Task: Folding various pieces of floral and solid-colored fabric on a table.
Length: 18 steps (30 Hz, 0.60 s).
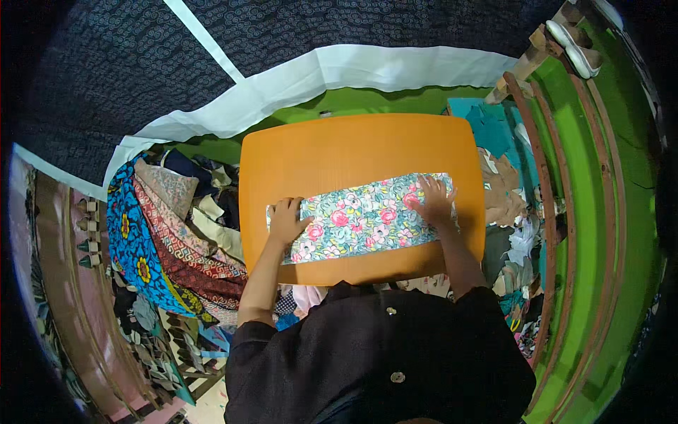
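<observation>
A folded floral cloth (pixel 360 219), with pink roses and grey-green leaves on white, lies as a long strip across the orange tabletop (pixel 353 145). Its right end sits a little farther from me than its left end. My left hand (pixel 287 220) rests flat on the left end, fingers stretched forward. On the right end lies my right hand (pixel 433 203), its fingers spread over the fabric. Neither hand grips anything; both press on the cloth from above.
Patterned fabrics (pixel 152 240) are heaped left of the table. Fabric scraps (pixel 505 191) lie to its right, by wooden rails (pixel 547 184) on a green wall. A pair of pale shoes (pixel 573 49) sits at the upper right. A dark curtain with a white border (pixel 353 65) hangs behind.
</observation>
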Each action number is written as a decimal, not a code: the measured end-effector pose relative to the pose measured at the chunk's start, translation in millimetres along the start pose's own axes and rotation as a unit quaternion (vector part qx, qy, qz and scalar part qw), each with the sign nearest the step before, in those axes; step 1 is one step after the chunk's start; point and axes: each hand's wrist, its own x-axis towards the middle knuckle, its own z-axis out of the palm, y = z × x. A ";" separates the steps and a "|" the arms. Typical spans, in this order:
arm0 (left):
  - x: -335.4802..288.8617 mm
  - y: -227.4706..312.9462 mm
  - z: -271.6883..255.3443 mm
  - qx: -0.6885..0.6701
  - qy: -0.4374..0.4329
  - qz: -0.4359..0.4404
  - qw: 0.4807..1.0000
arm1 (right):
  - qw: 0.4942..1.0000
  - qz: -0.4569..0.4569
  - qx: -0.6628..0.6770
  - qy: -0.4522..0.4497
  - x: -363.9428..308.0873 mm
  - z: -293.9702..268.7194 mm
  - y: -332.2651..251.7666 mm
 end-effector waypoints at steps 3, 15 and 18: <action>11.4 -6.7 -10.3 -0.045 -0.118 -0.057 0.990 | 0.998 0.030 0.014 -0.058 22.5 -26.4 -4.4; 13.5 10.7 -98.8 0.003 -0.048 0.058 0.997 | 0.974 -0.013 0.011 -0.227 43.8 -102.3 16.4; -4.1 33.3 -137.4 0.045 0.109 0.118 0.986 | 0.991 -0.040 -0.002 -0.126 28.8 -147.7 7.7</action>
